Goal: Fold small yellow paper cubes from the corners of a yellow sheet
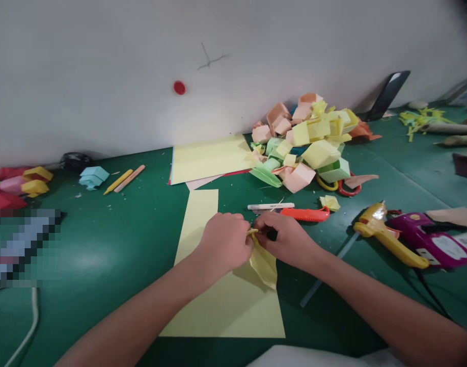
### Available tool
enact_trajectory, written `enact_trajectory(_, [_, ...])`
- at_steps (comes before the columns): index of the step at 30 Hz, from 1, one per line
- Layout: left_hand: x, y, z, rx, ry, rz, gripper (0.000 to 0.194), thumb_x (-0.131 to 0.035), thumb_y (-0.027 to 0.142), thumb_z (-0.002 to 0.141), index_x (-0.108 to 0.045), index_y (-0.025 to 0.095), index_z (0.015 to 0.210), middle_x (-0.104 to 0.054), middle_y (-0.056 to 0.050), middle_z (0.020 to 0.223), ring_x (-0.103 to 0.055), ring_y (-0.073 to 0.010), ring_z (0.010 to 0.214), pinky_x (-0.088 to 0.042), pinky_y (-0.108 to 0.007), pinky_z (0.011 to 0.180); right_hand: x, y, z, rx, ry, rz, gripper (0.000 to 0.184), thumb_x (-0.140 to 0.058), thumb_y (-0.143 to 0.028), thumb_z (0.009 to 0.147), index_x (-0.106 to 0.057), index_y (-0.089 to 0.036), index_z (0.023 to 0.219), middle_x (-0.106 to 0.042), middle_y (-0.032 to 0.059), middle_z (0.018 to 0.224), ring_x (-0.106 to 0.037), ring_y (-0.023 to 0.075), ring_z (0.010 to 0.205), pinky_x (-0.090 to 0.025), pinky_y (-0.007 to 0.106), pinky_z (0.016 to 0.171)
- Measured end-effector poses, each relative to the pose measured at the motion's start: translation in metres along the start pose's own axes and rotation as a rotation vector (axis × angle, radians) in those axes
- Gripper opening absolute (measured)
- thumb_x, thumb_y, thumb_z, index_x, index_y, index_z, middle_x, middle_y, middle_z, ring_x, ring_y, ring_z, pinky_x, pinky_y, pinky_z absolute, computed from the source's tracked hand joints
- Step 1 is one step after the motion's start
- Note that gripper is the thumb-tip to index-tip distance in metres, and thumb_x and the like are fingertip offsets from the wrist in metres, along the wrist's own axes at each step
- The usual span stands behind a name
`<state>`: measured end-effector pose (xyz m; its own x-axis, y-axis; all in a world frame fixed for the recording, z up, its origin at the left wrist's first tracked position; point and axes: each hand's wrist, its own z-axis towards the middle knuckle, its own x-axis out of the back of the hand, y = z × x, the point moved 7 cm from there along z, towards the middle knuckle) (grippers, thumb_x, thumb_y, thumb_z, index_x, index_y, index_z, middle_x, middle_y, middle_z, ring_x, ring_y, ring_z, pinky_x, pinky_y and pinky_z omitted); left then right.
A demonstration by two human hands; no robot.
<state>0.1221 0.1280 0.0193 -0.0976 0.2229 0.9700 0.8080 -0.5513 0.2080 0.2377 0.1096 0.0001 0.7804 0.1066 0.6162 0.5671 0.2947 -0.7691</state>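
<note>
Nearest the camera, the yellow sheet lies flat on the green mat and serves as the landmark here. Just above its right edge, the left hand and right hand meet over a small folded yellow piece, which hangs down from the fingers onto the sheet's right side. Both hands are pinched closed on the piece's top tip, thumbs and forefingers together; the exact crease under the fingers is hidden, so it looks like a narrow point being folded or rolled.

To do this well, the pinch should stay right at the tip, with the left hand anchoring and the right hand turning, and the piece's body left free so it does not crumple.

Just beyond the sheet's top right lie a white pen and an orange cutter. Right of the sheet, well apart, rests a yellow glue gun. Farther back from the sheet sit a paper stack and a heap of folded boxes against the wall.
</note>
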Motion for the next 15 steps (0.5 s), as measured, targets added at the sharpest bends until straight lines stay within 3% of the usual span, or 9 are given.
enact_trajectory(10, [0.0057, -0.0043, -0.0028, -0.057, 0.103, -0.093, 0.011, -0.058, 0.018, 0.085, -0.058, 0.021, 0.075, -0.063, -0.002, 0.082, -0.060, -0.0190, 0.077, -0.039, -0.030, 0.059, -0.0006, 0.0026, -0.0024, -0.041, 0.011, 0.009, 0.009, -0.061, -0.012, 0.078, -0.059, -0.021, 0.078, -0.064, -0.0005, 0.071, -0.059, 0.0151, 0.062, -0.044, 0.025, 0.056])
enact_trajectory(15, [0.0033, -0.0030, -0.0076, -0.143, 0.098, -0.247, 0.013, -0.058, 0.009, 0.078, -0.056, 0.021, 0.084, -0.064, -0.001, 0.093, -0.061, -0.0184, 0.088, -0.044, -0.028, 0.069, -0.0019, 0.0023, -0.0030, -0.015, 0.002, 0.024, 0.018, -0.060, -0.005, 0.073, -0.060, -0.021, 0.081, -0.066, -0.0009, 0.075, -0.061, 0.0151, 0.066, -0.045, 0.025, 0.059])
